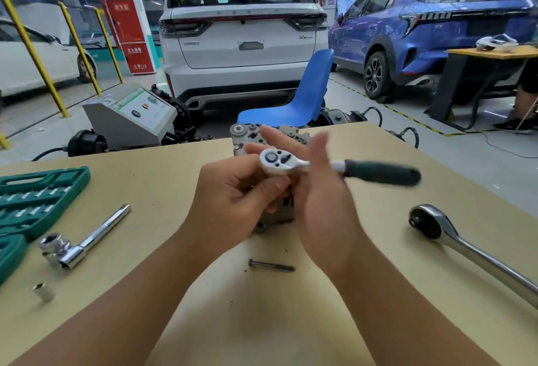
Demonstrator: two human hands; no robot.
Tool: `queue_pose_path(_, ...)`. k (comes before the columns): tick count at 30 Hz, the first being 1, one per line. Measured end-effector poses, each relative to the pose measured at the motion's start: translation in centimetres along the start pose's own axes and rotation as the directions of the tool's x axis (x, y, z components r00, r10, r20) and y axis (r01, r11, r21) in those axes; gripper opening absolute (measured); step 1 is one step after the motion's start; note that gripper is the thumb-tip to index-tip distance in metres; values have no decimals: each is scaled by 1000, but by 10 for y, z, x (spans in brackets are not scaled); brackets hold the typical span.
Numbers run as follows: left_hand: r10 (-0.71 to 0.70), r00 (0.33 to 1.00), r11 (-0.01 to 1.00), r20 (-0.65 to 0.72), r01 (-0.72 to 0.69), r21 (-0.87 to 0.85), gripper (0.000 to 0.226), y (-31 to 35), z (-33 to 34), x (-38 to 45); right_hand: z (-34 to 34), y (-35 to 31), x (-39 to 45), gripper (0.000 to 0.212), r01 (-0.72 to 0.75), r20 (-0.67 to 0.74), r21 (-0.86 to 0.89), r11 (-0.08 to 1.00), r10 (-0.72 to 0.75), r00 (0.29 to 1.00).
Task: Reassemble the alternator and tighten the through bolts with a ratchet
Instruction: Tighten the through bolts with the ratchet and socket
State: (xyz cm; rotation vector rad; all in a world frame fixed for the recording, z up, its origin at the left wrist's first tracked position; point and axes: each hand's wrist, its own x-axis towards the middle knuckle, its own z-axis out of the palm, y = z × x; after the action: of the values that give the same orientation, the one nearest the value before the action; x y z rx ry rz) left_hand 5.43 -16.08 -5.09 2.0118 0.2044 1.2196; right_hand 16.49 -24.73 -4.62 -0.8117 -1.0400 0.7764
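The grey alternator (247, 135) stands on the tan table (145, 185), mostly hidden behind my hands. A small ratchet (375, 172) with a dark green handle lies across its top, handle pointing right and blurred. My left hand (233, 190) grips the ratchet's silver head with curled fingers and thumb. My right hand (317, 196) is held edge-on with straight fingers against the ratchet's shaft just right of the head. One loose through bolt (272, 265) lies on the table in front of the alternator.
A green socket case (35, 199) lies at the left edge, with a chrome sliding T-bar and socket (81, 240) beside it and a loose socket (43, 291) nearer me. A large chrome ratchet (454, 243) lies at the right. A blue chair (302, 97) stands behind the table.
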Motion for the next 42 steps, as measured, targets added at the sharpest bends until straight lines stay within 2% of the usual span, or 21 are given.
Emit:
queue_pose_path(2, -10, 1000, 1000, 25, 10, -25, 14, 0, 0, 1, -4, -4, -1, 53, -4, 12, 61, 998, 4, 1000)
queue_pose_path(3, 1, 1000, 1000, 9, -1, -26, 13, -1, 1, 0, -3, -4, -3, 48, 47, 29, -28, 999, -46, 998)
queue_pose_path(5, 7, 1000, 999, -18, -8, -39, 16, -1, 3, -4, 2, -2, -7, 63, 171, 90, -270, 948, -152, 984)
queue_pose_path(7, -19, 999, 996, -36, 16, -82, 23, 1, 5, -6, 6, 5, -9, 67, 242, 156, -329, 913, -200, 967)
queue_pose_path(10, 49, 996, 999, -77, -47, 21, 11, 4, 7, -3, 7, 2, -5, 47, 153, 63, -244, 958, -142, 988)
queue_pose_path(12, 55, 998, 998, -32, -54, 33, 8, 5, 8, 1, 0, -1, 0, 58, -5, -6, 16, 1000, 6, 1000)
queue_pose_path(13, 57, 998, 998, -16, -56, 30, 12, 4, 9, 1, -4, -2, 1, 57, -17, -6, 73, 997, 17, 1000)
queue_pose_path(15, 69, 997, 997, -19, -68, 22, 14, 1, 7, -1, -4, -5, -1, 54, 87, 14, -88, 992, -86, 996)
queue_pose_path(17, 47, 999, 998, -18, -48, -30, 11, -1, 6, -4, 0, -3, -5, 67, 194, 89, -330, 924, -174, 981)
queue_pose_path(18, 43, 999, 998, -15, -44, -45, 9, -2, 5, -6, 2, 1, -7, 67, 235, 132, -379, 895, -200, 971)
queue_pose_path(21, 89, 994, 993, -64, -84, 77, 15, -4, 5, -5, 9, 7, -6, 47, 230, 92, -313, 921, -212, 973)
queue_pose_path(23, 60, 998, 997, -10, -59, 41, 8, -2, 4, -1, 6, 4, -3, 59, 62, -31, -88, 994, -65, 997)
queue_pose_path(25, 58, 998, 998, 37, -59, 15, 12, 0, 4, 0, -1, 3, -2, 64, 8, -21, 44, 999, -7, 1000)
queue_pose_path(27, 59, 998, 998, 24, -58, -14, 12, 0, 4, -1, 0, 2, -5, 54, 116, 15, -146, 982, -115, 993)
queue_pose_path(29, 47, 999, 997, 12, -46, -61, 7, 0, 3, -4, 4, 5, -7, 65, 218, 86, -347, 912, -201, 976)
queue_pose_path(30, 59, 998, 997, 4, -59, -55, 10, 1, 3, -5, 6, 8, -8, 65, 240, 114, -359, 902, -212, 970)
queue_pose_path(33, 103, 994, 994, -28, -102, 33, 13, 2, 4, -2, 9, 7, -5, 47, 188, 74, -272, 944, -174, 982)
queue_pose_path(35, 93, 996, 995, -4, -93, 34, 9, 3, 5, 1, 4, 2, -1, 53, 27, -19, -74, 997, -29, 999)
queue_pose_path(37, 104, 994, 994, 22, -105, 45, 11, 3, 6, 0, 0, -2, -1, 53, 2, -15, 38, 999, -2, 1000)
queue_pose_path(40, 73, 990, 995, -119, -65, 72, 15, 2, 9, -8, 4, -4, -6, 64, 137, 76, -237, 962, -122, 990)
queue_pose_path(42, 48, 976, 998, -213, -37, 55, 15, 4, 12, -11, 11, 3, -7, 64, 219, 131, -300, 928, -187, 974)
